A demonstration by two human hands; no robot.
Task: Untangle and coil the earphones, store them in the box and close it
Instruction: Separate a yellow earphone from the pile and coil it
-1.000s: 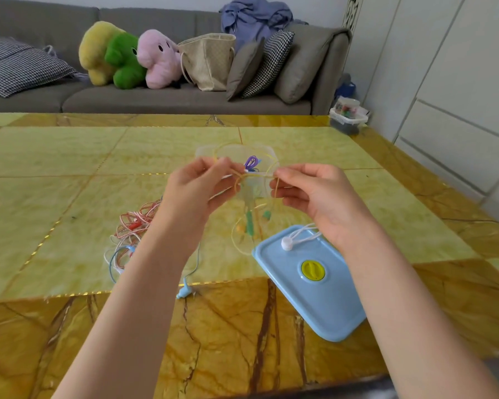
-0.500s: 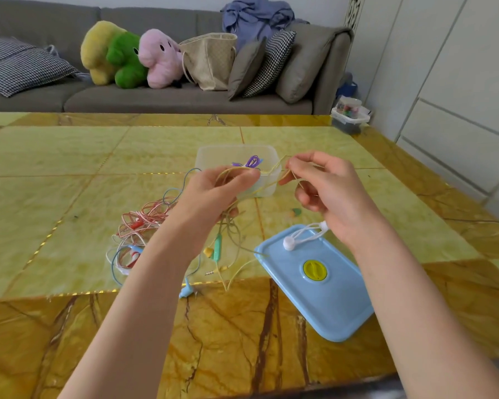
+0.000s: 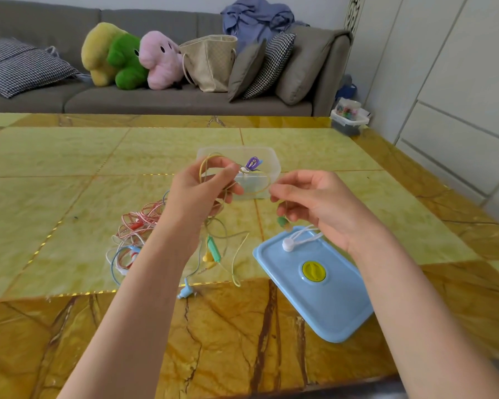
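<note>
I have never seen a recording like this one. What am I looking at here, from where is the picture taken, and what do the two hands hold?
There is no machine here. A person wears one camera on the head, which looks forward and down, so you see their own arms. The left hand grips loops of a yellow-green earphone cable, and the right hand pinches its other end, with a green earbud hanging below the fingers. On the marble table lie a tangle of red and blue earphones, a blue lid with white earphones on it, and a clear box that already holds a purple coil. Behind stands a sofa with plush toys.
</note>
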